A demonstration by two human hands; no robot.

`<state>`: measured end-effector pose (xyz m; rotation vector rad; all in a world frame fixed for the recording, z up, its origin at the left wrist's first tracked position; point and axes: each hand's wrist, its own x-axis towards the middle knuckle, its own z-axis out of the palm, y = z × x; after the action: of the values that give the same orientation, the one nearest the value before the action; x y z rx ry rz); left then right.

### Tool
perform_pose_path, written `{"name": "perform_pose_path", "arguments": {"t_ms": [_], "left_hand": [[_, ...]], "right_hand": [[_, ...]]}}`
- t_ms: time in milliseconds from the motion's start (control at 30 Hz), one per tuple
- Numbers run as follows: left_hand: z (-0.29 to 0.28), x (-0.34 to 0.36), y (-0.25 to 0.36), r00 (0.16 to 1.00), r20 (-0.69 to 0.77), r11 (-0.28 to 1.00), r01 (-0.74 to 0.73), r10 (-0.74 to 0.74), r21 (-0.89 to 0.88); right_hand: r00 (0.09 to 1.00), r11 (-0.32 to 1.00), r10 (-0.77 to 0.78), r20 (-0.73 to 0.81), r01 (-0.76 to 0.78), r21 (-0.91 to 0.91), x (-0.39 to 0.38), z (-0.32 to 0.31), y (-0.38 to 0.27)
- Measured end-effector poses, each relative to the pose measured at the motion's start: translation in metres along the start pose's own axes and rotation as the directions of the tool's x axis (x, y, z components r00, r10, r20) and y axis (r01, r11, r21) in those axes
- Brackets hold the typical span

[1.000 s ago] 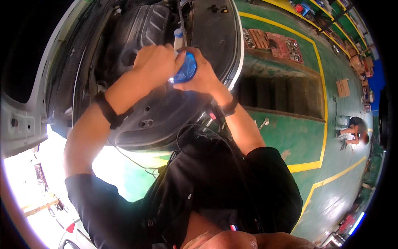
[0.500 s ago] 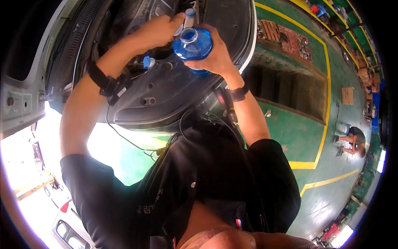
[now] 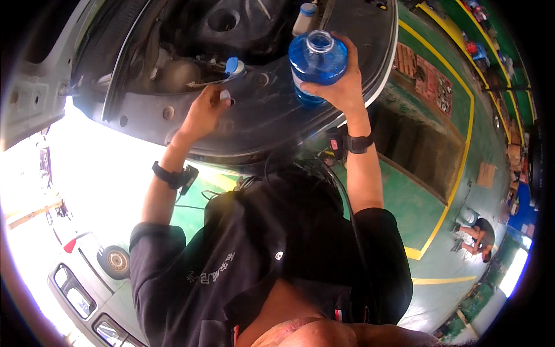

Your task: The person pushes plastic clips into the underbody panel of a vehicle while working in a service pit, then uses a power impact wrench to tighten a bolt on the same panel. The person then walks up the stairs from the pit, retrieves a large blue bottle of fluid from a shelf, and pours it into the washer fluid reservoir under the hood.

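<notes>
My right hand (image 3: 346, 85) is wrapped round a large clear bottle of blue liquid (image 3: 312, 62), its open neck facing up. The bottle is over the black front panel (image 3: 263, 118) of a car's engine bay. My left hand (image 3: 202, 115) is closed in a pinch over the same panel, further left. Between its thumb and fingers shows a small pale round cap (image 3: 225, 94). Just beyond that hand a blue filler cap (image 3: 234, 65) rises from the bay. Behind the blue bottle is a white container with a blue lid (image 3: 304, 20).
On the right, a sunken pit with steps (image 3: 419, 144) is bordered by a yellow floor line (image 3: 467, 139). Red tool trays (image 3: 433, 89) lie beyond it. A person (image 3: 478, 236) crouches far right near shelves. A silver vehicle (image 3: 87, 289) stands lower left.
My left hand has drawn back from beside the bottle's neck, toward me and left, with the pale cap in its fingers. My right hand still grips the bottle. The view has shifted.
</notes>
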<state>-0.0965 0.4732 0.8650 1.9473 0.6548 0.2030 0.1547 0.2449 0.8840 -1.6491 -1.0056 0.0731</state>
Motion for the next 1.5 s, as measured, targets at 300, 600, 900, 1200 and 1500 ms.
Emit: {"name": "perform_pose_path", "arguments": {"t_ms": [300,600,900,1200,1500], "left_hand": [[0.002,-0.049,-0.055,0.952,-0.292,0.943,0.009,0.094,0.332],[-0.05,-0.071,-0.078,0.86,-0.492,0.828,0.174,0.136,0.533],[-0.052,-0.051,-0.052,0.869,-0.454,0.765,0.154,0.197,0.625],[0.04,0.084,-0.017,0.871,-0.392,0.803,-0.004,0.296,0.596],[0.032,0.097,-0.063,0.843,-0.502,0.951,-0.036,0.194,0.307]], "right_hand": [[0.997,0.997,0.059,-0.048,-0.057,0.049,-0.004,0.0,0.012],[0.992,0.992,0.122,0.013,-0.122,0.022,-0.008,0.001,0.017],[0.985,0.984,0.175,0.014,-0.175,0.037,-0.017,0.002,0.031],[0.99,0.991,0.129,-0.05,-0.128,0.033,-0.011,0.008,0.011],[0.995,0.994,0.095,-0.015,-0.096,-0.053,-0.001,0.009,-0.002]]}}
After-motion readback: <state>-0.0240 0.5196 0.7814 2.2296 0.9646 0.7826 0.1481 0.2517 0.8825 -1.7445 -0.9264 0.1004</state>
